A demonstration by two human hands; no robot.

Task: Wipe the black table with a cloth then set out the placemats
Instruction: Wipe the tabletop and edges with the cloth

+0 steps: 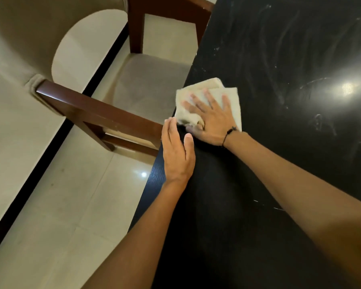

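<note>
Cloth (212, 94): cream, folded, lay on the black table (279, 142) at its left edge. Right hand (212, 119): pressed flat on the cloth, fingers straight and spread; dark cord bracelet (229, 134) at wrist. Left hand (177, 151): uncurled, cupped against the table edge just beside the cloth. Wooden chair (113, 113), beige seat, stood alongside on pale floor tiles (71, 205).

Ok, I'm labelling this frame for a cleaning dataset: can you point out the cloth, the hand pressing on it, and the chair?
cloth (230, 96): head view, on the bare upper right fold.
right hand (212, 119): head view, on the back of the hand.
chair (150, 80): head view, on the seat cushion.
</note>
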